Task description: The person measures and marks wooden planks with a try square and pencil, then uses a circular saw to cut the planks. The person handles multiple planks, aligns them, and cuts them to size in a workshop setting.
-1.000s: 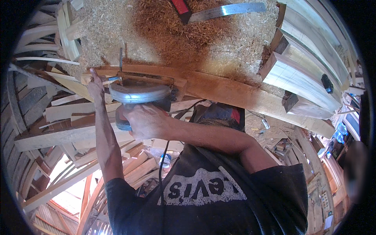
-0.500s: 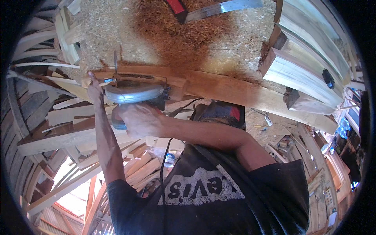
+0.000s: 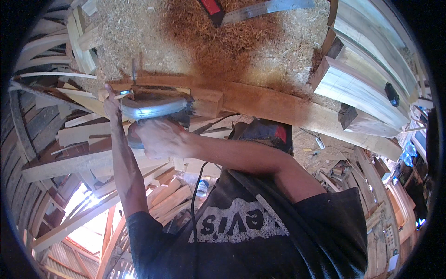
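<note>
A power saw with a rounded silver guard [image 3: 155, 108], apparently a circular saw, rests on a wooden block [image 3: 207, 102] left of centre. My right hand [image 3: 162, 135] is closed round its handle, blurred by motion, and the forearm crosses from the right. At the saw's left side, my left hand [image 3: 111, 103] grips the block's left end, thumb upward; the saw partly hides that grip. The block lies along a long, thick plank [image 3: 283, 109]. The blade is out of sight. A black cord [image 3: 194, 204] hangs down in front of my dark shirt.
Sawdust and shavings cover the surface [image 3: 130, 42] beyond the plank. A metal square with a red and black handle [image 3: 213, 9] lies at the far edge. Thick timber beams [image 3: 360, 95] stand at right, bearing a small black object [image 3: 391, 94]. Wood offcuts [image 3: 88, 135] pile up at left.
The saw and my right hand have shifted slightly to the left along the block, closer to my left hand. My left hand stays almost where it was.
</note>
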Tool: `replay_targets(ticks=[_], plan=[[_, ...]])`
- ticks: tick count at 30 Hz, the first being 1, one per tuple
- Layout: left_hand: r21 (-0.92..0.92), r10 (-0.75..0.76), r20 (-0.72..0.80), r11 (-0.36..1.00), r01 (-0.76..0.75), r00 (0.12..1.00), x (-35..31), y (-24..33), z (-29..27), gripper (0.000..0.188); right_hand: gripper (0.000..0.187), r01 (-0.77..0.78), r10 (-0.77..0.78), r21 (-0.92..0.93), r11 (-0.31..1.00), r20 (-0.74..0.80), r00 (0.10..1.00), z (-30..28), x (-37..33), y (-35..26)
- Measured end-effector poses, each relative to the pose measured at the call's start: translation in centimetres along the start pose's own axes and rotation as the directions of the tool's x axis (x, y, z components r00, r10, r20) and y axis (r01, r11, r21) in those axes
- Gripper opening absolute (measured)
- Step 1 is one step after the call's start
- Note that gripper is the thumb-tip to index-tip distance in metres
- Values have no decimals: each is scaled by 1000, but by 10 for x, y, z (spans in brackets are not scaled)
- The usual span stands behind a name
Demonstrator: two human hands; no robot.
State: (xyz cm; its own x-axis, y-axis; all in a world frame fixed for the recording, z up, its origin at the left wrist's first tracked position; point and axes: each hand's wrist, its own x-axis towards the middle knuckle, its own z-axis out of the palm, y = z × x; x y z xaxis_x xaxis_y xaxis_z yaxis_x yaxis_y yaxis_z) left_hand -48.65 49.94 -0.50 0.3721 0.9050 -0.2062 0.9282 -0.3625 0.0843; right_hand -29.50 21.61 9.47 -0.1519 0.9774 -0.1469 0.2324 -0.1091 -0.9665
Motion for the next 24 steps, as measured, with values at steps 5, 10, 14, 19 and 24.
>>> replay_targets(ticks=[5, 10, 14, 19, 24], plan=[[-20, -128, 14, 992, 128, 992, 4, -21, -4, 104, 15, -14, 15, -10, 1000, 39, 999, -1, 2, -9], [-24, -134, 18, 991, 135, 991, 2, -19, -5, 106, 21, -35, 31, 48, 998, 85, 996, -9, 1, -12], [-28, -144, 15, 989, 144, 990, 0, -23, -5, 107, 13, -5, 5, -3, 1000, 7, 1000, -9, 0, -16], [-38, -169, 21, 985, 170, 985, -5, -26, -2, 109, 39, -92, 83, 57, 994, 142, 986, -15, 6, -18], [-57, -190, 45, 980, 193, 981, -4, -16, -4, 111, 62, -106, 97, 93, 990, 102, 990, -4, 17, -15]])
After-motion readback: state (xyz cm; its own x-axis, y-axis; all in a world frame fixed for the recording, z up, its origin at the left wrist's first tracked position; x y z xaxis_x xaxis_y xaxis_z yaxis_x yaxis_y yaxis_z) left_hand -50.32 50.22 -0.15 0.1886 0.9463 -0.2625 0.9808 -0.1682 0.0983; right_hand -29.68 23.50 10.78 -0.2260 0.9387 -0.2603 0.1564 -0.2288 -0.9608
